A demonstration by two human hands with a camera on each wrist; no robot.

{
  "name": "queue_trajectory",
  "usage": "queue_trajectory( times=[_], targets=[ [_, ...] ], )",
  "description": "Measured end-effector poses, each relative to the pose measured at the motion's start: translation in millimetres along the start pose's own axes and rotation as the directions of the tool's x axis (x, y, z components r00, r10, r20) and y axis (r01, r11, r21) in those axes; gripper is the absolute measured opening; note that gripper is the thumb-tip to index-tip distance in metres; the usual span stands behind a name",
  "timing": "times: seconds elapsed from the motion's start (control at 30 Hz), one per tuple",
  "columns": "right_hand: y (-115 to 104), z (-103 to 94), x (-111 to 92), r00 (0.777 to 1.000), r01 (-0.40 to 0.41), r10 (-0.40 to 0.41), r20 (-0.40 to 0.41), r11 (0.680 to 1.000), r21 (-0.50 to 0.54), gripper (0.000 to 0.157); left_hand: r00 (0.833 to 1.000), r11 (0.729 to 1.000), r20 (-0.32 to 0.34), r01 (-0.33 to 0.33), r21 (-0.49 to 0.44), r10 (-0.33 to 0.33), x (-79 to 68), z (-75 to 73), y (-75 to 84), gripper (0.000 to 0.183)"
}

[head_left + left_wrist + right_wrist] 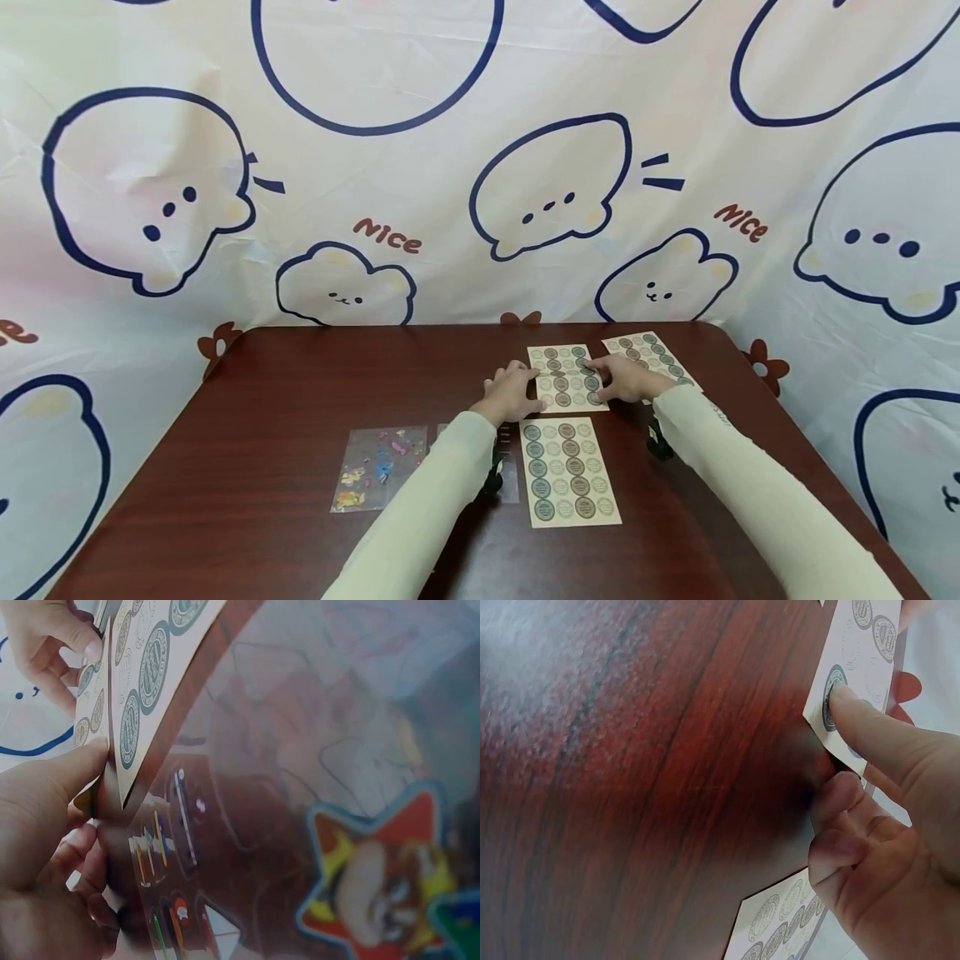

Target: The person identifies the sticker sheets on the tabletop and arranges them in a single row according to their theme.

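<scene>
Three sheets of round stickers are laid out on the bench (300,392), and the work looks well along; every sticker I can make out appears to be in place. What seems left is letting go of the held sheet (562,379) at the rear, whose sides are both gripped: the left hand (510,393) pinches its left edge, and the right hand (630,377) has the thumb on a sticker, fingers curled under the right edge. A thin gap parts it from the near sheet (572,472), and the angled sheet (648,354) lies just beside it, partly behind the right wrist, so sideways room there is tight. The clear bag (375,471) of small coloured pieces and a second packet (510,475), partly under the left forearm, sit near-left; farther left, the bench offers open space.
</scene>
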State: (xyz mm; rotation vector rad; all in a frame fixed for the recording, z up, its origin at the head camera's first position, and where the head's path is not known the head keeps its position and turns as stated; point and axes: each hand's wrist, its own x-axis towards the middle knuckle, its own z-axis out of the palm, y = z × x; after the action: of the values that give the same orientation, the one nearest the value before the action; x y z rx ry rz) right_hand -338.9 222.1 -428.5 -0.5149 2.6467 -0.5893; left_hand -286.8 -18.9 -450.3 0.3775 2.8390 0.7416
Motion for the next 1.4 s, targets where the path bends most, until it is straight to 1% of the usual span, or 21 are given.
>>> queue_trajectory(
  times=[0.17,0.33,0.6,0.83,0.9,1.07,1.2,1.4],
  targets=[
    [-0.9,1.4,0.9,1.0,-0.01,0.01,0.004,1.0,-0.004,0.073,1.0,1.0,0.006,-0.012,-0.008,0.012,-1.8,-0.8,-0.3,0.063],
    [1.4,2.4,2.6,1.0,-0.016,0.016,0.009,1.0,-0.001,0.073,1.0,1.0,0.005,-0.001,0.021,0.0,-0.9,-0.4,1.6,0.062],
    [1.6,-0.1,2.9,1.0,0.006,-0.006,0.004,1.0,0.004,0.073,1.0,0.999,-0.006,-0.006,0.037,0.006,1.8,0.0,3.2,0.062],
    [2.2,0.7,3.1,0.999,-0.038,0.038,0.009,0.999,0.029,0.074,1.0,0.999,0.001,-0.028,0.025,0.028,-0.9,-0.4,2.6,0.061],
    [2.3,1.2,4.1,0.999,-0.04,0.039,0.007,0.999,0.03,0.074,0.999,0.999,0.003,-0.032,0.032,0.032,-1.4,-1.2,2.4,0.06],
    [2.6,1.6,6.3,1.0,-0.014,0.015,-0.008,0.999,0.03,0.073,0.999,0.998,-0.005,-0.034,0.047,0.034,-1.6,-3.7,3.1,0.059],
    [3.5,0.5,5.5,1.0,-0.009,0.009,-0.005,0.999,0.031,0.074,0.999,0.998,-0.004,-0.037,0.041,0.037,-1.2,-4.1,4.3,0.06],
    [4.4,2.1,3.1,1.0,-0.016,0.016,-0.002,0.999,0.031,0.073,1.0,0.999,-0.008,-0.029,0.023,0.03,-0.8,0.5,5.1,0.059]
  ],
)
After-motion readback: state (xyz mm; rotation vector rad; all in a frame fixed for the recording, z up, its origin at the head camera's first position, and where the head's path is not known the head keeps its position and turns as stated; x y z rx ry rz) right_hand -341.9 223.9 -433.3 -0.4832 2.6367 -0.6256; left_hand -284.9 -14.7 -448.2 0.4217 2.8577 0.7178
